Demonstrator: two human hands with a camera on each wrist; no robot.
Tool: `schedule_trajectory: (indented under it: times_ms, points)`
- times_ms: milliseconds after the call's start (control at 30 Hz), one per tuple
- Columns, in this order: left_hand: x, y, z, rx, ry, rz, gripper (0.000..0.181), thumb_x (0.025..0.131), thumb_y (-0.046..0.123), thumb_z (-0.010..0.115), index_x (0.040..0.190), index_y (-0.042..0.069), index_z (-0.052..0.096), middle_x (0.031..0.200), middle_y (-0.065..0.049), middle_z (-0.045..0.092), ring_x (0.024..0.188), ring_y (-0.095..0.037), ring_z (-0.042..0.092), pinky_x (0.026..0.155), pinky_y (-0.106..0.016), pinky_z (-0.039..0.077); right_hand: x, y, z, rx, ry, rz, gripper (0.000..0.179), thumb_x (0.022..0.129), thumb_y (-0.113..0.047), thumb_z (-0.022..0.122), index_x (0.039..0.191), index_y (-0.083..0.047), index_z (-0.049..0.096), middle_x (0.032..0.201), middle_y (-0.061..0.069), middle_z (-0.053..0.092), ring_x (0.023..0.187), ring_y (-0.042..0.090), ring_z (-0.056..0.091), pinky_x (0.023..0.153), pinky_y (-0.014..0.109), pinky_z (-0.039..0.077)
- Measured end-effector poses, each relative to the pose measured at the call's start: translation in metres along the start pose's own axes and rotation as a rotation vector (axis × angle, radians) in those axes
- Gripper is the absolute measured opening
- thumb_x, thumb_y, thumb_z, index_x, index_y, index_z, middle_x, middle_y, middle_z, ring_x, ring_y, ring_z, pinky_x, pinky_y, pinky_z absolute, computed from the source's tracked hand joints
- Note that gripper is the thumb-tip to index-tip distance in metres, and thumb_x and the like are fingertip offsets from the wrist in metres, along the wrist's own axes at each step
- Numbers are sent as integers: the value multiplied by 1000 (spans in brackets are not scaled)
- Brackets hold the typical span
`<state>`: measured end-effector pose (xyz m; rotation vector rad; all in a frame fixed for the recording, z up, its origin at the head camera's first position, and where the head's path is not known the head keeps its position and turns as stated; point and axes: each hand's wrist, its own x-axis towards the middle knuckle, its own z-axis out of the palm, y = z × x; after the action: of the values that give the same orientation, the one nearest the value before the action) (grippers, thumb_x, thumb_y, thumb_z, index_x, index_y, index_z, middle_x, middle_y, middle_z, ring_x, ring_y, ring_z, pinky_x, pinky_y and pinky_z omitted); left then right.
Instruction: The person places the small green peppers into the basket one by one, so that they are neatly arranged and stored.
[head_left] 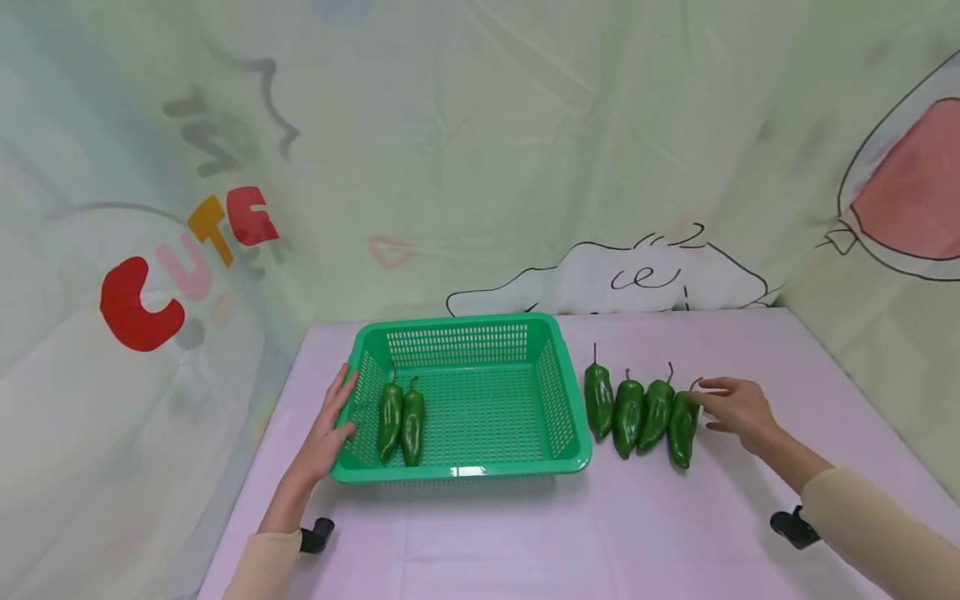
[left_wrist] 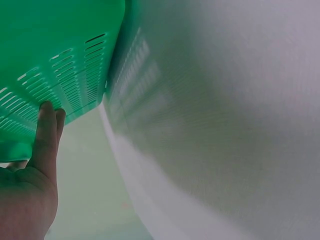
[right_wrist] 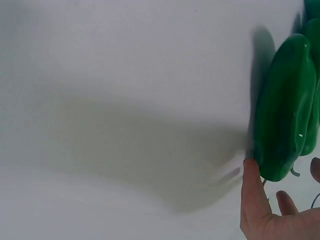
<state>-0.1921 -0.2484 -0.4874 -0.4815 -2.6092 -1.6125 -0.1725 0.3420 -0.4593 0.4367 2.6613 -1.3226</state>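
Observation:
A green plastic basket point(head_left: 468, 473) stands on the table's left half, with two green peppers point(head_left: 390, 421) lying upright-wise side by side in its left part. My left hand point(head_left: 324, 442) is at the basket's left side, its straight fingers point(left_wrist: 46, 132) against the slotted outer wall and its thumb at the rim. To the right of the basket, several green peppers lie in a row. My right hand point(head_left: 738, 410) is at the stem end of the rightmost pepper point(head_left: 682, 429). In the right wrist view one fingertip meets that pepper point(right_wrist: 282, 110), and the thumb stands apart.
A pale pink cloth covers the table point(head_left: 510, 542). Next to the basket's right wall lies the leftmost pepper of the row point(head_left: 598, 402). Behind the table hangs a printed curtain point(head_left: 480, 167), which also closes in both sides.

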Motion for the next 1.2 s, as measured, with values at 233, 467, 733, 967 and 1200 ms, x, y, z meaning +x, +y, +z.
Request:
schedule_trajectory:
  times_ms: [233, 467, 733, 967, 1200]
  points:
    - [1, 1, 1, -12, -1, 3, 82, 80, -13, 43, 157, 4, 21, 165, -14, 2, 149, -39, -4, 108, -71, 10, 2, 9, 7, 13, -34, -2, 65, 95, -22, 61, 139, 20, 37, 136, 44, 40, 103, 39, 64, 77, 40, 57]
    - [1, 2, 0, -24, 7, -5, 83, 79, -13, 45, 157, 4, 21, 164, -16, 3, 149, -40, -3, 107, -73, 11, 2, 9, 11, 10, -30, -20, 70, 91, -22, 69, 139, 19, 38, 134, 43, 42, 106, 42, 62, 76, 39, 58]
    - [0, 2, 1, -14, 3, -3, 81, 81, -13, 42, 157, 4, 21, 165, -15, 2, 149, -39, -4, 108, -72, 8, -1, 6, 13, 4, -37, -60, 68, 90, -16, 67, 138, 22, 37, 133, 46, 41, 101, 42, 65, 75, 40, 58]
    - [-2, 0, 2, 3, -1, 3, 81, 80, -11, 43, 157, 4, 21, 165, -14, 2, 149, -39, -3, 108, -71, 8, -2, -15, -4, 63, -30, -1, 68, 93, -17, 66, 140, 20, 35, 130, 41, 46, 86, 16, 69, 74, 35, 58]
    - [-1, 0, -1, -6, 0, -2, 82, 80, -12, 43, 157, 5, 21, 165, -10, 2, 150, -37, -4, 109, -70, 9, 0, -47, -23, 146, -27, -74, 71, 93, -21, 67, 141, 20, 34, 100, 5, 67, 76, 4, 69, 75, 34, 58]
